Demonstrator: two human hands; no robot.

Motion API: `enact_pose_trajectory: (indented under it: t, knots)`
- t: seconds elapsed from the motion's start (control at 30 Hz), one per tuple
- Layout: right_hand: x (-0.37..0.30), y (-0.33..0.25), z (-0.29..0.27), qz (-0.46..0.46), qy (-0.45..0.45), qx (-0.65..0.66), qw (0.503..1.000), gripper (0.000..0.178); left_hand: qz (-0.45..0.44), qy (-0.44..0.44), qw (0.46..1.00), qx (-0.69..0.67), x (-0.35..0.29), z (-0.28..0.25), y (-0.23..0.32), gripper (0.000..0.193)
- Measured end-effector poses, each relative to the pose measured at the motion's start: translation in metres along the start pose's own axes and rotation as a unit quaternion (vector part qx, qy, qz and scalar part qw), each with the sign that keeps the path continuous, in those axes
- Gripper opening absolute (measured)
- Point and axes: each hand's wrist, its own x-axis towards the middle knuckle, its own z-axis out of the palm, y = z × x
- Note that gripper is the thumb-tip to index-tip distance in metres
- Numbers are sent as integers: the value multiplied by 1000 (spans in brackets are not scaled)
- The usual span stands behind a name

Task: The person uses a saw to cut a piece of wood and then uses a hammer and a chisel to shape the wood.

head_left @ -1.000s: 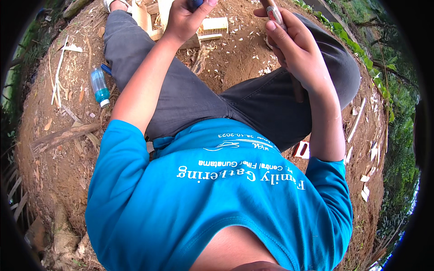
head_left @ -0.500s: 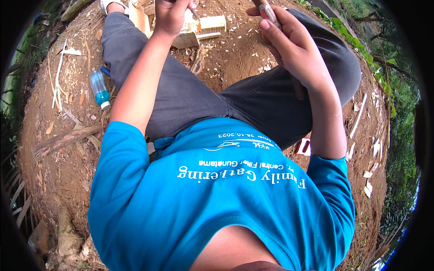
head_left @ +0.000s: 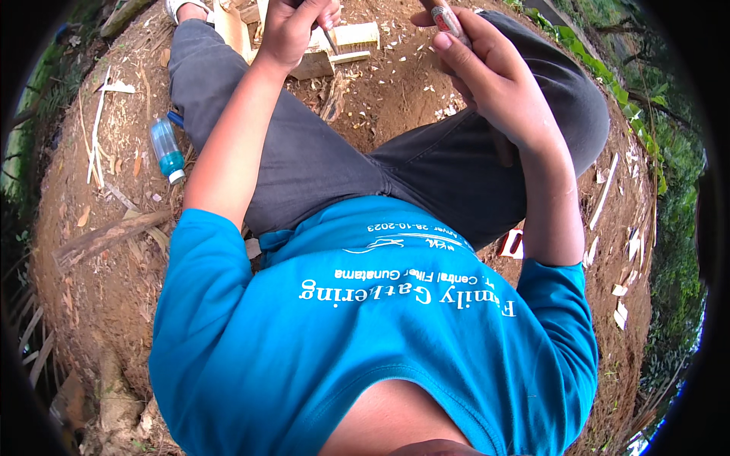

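Note:
Near the top edge, my left hand (head_left: 293, 36) is closed around a thin dark metal tool (head_left: 331, 42), chisel-like in shape. Its narrow tip points down at a pale block of cut wood (head_left: 312, 68); whether it touches the wood I cannot tell. My right hand (head_left: 494, 80), raised over my right thigh, wraps round a brown wooden handle (head_left: 450, 23) with a red and white label. The handle's lower end shows below the palm. Its upper end runs out at the top of the picture, so what it carries is hidden.
A clear bottle (head_left: 167, 150) with blue-green liquid lies beside my left leg. Behind it rests a rough stick (head_left: 114, 237). Pale wood strips (head_left: 603, 194) and shavings are strewn over the brown soil on both sides. Green plants (head_left: 669, 220) border the right.
My left hand has shifted slightly toward me, and more of the metal tool now shows against the wood. My right hand and its handle have risen only a little.

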Motion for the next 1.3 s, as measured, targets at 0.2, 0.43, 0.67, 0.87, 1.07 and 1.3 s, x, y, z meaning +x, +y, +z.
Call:
enact_pose_trajectory:
  t: [0.2,0.43,0.67,0.87,1.07,1.3]
  knots:
    - [0,-2,1,-1,-19,31,999,30,76,39,989,119,9,-9,-3,19]
    - [-3,-7,4,-16,-8,8,1000,30,45,-33,966,252,2,-14,-14,28]
    - [-3,-5,1,5,-5,-3,1000,30,15,25,998,52,-4,4,2,30]
    - [-2,-4,1,13,-18,8,1000,29,116,41,974,190,15,-8,-1,26]
    - [-2,-4,3,20,-19,1,1000,30,53,-4,972,228,2,-14,-20,20]
    - [-3,-3,0,13,-23,12,1000,29,44,-24,982,185,-7,-4,-11,27]
